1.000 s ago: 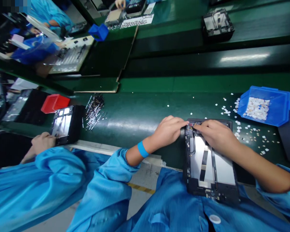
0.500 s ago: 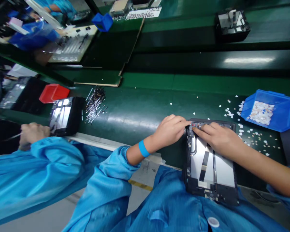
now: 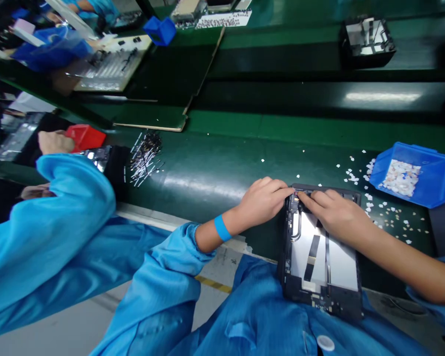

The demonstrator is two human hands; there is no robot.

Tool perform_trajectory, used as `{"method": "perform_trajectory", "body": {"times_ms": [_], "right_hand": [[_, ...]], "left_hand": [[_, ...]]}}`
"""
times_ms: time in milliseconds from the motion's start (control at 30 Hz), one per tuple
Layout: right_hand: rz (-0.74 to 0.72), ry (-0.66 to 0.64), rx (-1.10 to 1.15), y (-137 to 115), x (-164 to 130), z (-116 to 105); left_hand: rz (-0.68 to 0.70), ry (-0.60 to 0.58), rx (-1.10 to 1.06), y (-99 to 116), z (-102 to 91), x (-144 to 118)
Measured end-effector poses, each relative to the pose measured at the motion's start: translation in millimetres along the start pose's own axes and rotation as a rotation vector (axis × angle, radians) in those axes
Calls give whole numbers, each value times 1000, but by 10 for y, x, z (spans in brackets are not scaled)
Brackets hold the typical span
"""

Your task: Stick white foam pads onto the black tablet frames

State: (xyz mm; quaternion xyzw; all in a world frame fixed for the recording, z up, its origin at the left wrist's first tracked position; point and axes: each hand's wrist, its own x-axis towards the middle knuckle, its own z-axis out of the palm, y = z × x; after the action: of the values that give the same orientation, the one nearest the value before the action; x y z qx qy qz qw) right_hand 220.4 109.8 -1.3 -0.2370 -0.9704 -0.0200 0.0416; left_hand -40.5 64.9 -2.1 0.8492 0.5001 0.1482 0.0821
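Open device: one — a flat tablet-like body (image 3: 341, 267), lying white panel up at near right, its near end reaching over the bench (image 3: 222, 163) edge above the lap.
Left hand: one (image 3: 265, 200), index finger extending to the device's far-left corner, other fingers curling; whether it is pinching anything, cannot tell.
Right hand: one (image 3: 335, 215), arching over the device's far end, index fingertip meeting the same corner; any grip is hiding under the fingers.
Step in hand: apparently, both fingertips are working a small part at that corner.
Next move: probably calling for light, exact fingertip pressure there — cramped space.
Blue bin: one (image 3: 439, 180), sitting at right, holding white bits (image 3: 402, 178); more are scattering beside it, too many for counting.
Strips: one heap (image 3: 144, 158), lying left, uncountable.
Co-worker's hands: two, showing at left; one (image 3: 55, 142) is touching or overlapping one red bin (image 3: 85, 136).
Far stack: one (image 3: 371, 37), standing far right.
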Motion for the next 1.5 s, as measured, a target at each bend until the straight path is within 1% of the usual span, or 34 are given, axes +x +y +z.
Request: {"method": "perform_trajectory", "body": {"times_ms": [100,167,233,300,333,367,400,433,500,533,567,600,633,667,700,767,867,933,1033,1100,1167,1233,1300,1333,1400,1467,1500], "right_hand": [[14,24,33,-5,45,31],[46,74,117,-33,48,-5],[100,204,262,-88,-39,-128],[227,375,423,-168,-248,-297],[337,465,501,-210,-399,-372],[482,571,569,-249,-579,-425],[652,708,623,-277,-785,-450],[827,884,663,-289,-1013,-446],[1164,1293,719,-254,-1508,-357],[1304,1464,768,-207,-1753,-284],[1443,1570,847,-146,-1980,-203],[1565,1605,948,-75,-2177,-120],[1651,1595,1042,0,-2336,-43],[1713,1557,1133,73,-2455,23],[1744,1513,1208,141,-2535,75],[1752,1460,1316,255,-2609,134],[1733,1448,1392,352,-2632,141],[1721,1450,1409,338,-2645,120],[1723,1446,1422,156,-2583,69],[1701,1380,1471,-32,-2393,13],[1602,1232,1549,-208,-2044,-73],[1425,1041,1629,-331,-1571,-182],[1240,852,1720,-393,-1068,-288],[1161,764,1762,-407,-838,-327],[1048,631,1806,-417,-471,-364],[997,564,1796,-425,-250,-341],[982,543,1779,-433,-189,-313]], "left_hand": [[54,-37,92,31,-6,21],[107,-51,159,60,-26,36],[156,-50,209,83,-57,57],[190,-30,211,66,-79,81],[200,-12,187,37,-78,95],[208,12,149,-4,-68,109],[211,34,116,-53,-50,122],[206,49,96,-101,-27,133],[192,57,60,-174,11,140],[185,54,50,-193,21,137],[178,50,42,-199,23,133],[170,47,39,-195,19,130],[162,46,40,-182,11,129],[155,48,41,-166,2,132],[148,51,40,-148,-7,138],[138,67,34,-118,-20,154],[112,98,10,-106,-31,158],[88,119,-16,-106,-54,138],[13,152,-108,-41,-139,95],[-71,152,-240,92,-213,89],[-175,114,-433,297,-263,129],[-304,42,-682,532,-262,212],[-431,-31,-981,747,-217,309],[-470,-56,-1132,836,-186,351],[-513,-52,-1401,965,-122,409],[-546,19,-1576,1028,-62,428],[-568,66,-1622,1035,-33,424]]}}
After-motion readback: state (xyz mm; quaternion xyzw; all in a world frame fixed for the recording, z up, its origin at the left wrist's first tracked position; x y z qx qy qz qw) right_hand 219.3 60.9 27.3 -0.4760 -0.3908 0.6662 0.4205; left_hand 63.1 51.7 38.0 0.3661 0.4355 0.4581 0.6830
